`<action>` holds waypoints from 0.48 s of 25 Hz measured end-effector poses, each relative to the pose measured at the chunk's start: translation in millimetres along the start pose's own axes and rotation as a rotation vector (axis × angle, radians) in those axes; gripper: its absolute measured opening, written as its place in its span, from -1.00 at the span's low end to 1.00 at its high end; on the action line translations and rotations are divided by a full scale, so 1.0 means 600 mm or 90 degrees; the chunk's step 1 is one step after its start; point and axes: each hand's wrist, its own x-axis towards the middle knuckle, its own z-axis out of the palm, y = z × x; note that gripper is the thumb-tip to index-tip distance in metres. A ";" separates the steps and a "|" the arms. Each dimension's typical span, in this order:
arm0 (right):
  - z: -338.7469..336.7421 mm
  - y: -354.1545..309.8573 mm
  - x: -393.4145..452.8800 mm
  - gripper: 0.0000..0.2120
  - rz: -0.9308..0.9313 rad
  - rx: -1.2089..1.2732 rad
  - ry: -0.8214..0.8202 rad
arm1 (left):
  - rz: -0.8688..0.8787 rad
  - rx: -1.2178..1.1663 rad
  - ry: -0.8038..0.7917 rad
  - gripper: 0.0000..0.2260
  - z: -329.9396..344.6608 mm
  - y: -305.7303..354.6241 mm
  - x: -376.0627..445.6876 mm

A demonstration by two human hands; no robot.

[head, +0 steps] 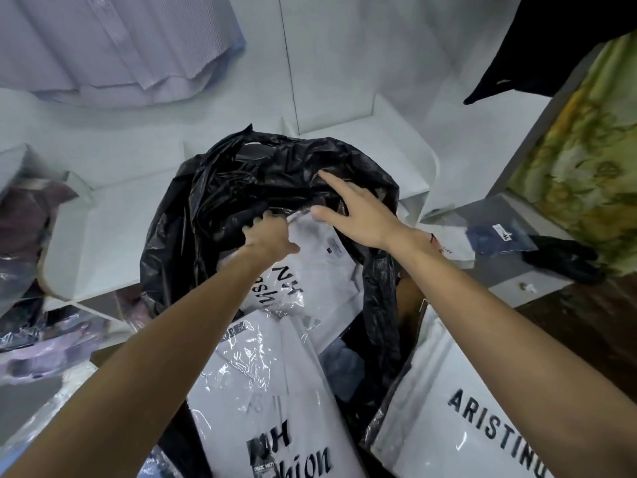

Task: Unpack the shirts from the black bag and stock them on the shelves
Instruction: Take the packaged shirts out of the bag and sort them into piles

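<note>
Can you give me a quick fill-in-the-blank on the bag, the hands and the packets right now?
1. The left hand grips the rim of the ____ bag.
2. The right hand reaches over the bag with its fingers ____.
3. The shirt packet at lower right reads ____.

Missing words: black; straight; ARISTINO
</note>
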 end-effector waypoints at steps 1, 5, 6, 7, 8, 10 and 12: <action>0.003 0.000 -0.010 -0.29 -0.001 0.018 -0.004 | 0.031 -0.041 0.004 -0.49 0.005 -0.003 -0.006; 0.003 0.002 -0.050 -0.18 -0.005 0.117 -0.007 | 0.093 -0.245 0.128 -0.87 -0.022 -0.021 -0.071; -0.002 0.000 -0.058 -0.12 -0.002 0.138 0.000 | 0.113 -0.301 0.173 -0.86 -0.043 -0.028 -0.093; -0.007 -0.004 -0.063 -0.07 -0.004 0.144 0.020 | 0.139 -0.362 0.213 -0.83 -0.067 -0.037 -0.115; -0.012 -0.013 -0.069 -0.05 -0.012 0.141 0.061 | 0.161 -0.422 0.250 -0.83 -0.091 -0.048 -0.142; -0.025 -0.040 -0.076 -0.09 -0.036 0.199 0.183 | 0.186 -0.540 0.312 -0.84 -0.135 -0.079 -0.188; -0.043 -0.073 -0.082 -0.20 -0.036 0.358 0.259 | 0.169 -0.709 0.354 -0.82 -0.167 -0.104 -0.231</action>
